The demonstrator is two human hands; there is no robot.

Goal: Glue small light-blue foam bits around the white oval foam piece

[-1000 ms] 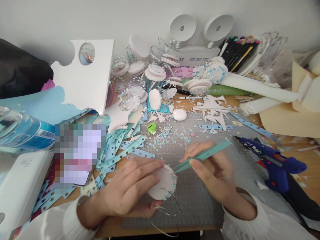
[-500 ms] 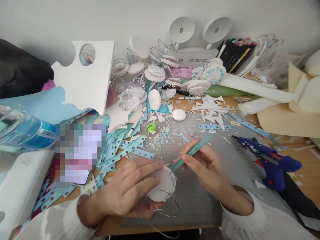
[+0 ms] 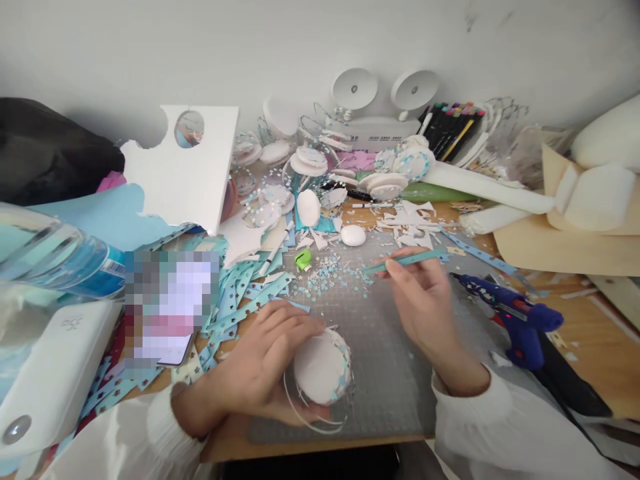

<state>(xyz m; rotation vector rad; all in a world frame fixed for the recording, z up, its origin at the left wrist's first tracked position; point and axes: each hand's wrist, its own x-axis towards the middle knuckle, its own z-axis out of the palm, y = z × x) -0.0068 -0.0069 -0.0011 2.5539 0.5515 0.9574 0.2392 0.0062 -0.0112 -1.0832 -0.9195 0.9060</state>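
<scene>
My left hand (image 3: 267,363) grips a round white disc (image 3: 323,369) from its left side, near the front edge of the grey cutting mat (image 3: 385,373). Small pale-blue and white pieces line the disc's right rim, and thin wire (image 3: 320,427) loops below it. In my right hand (image 3: 420,293) is a pair of teal tweezers (image 3: 407,260), held nearly level. Their tips are over the right side of a scatter of tiny blue and white paper pieces (image 3: 327,277); whether they pinch a piece is too small to tell.
A blue glue gun (image 3: 515,313) lies on the right. Punched paper strips (image 3: 235,303), a phone (image 3: 170,307), a white power bank (image 3: 57,373) and a water bottle (image 3: 65,253) crowd the left. Several decorated discs (image 3: 307,162), a white oval piece (image 3: 353,235) and foam scraps (image 3: 413,223) stand behind.
My right hand first brought the tweezers to the disc's rim, then moved them up and away to the loose pieces. The disc has turned slightly in my left hand, and the view has shifted.
</scene>
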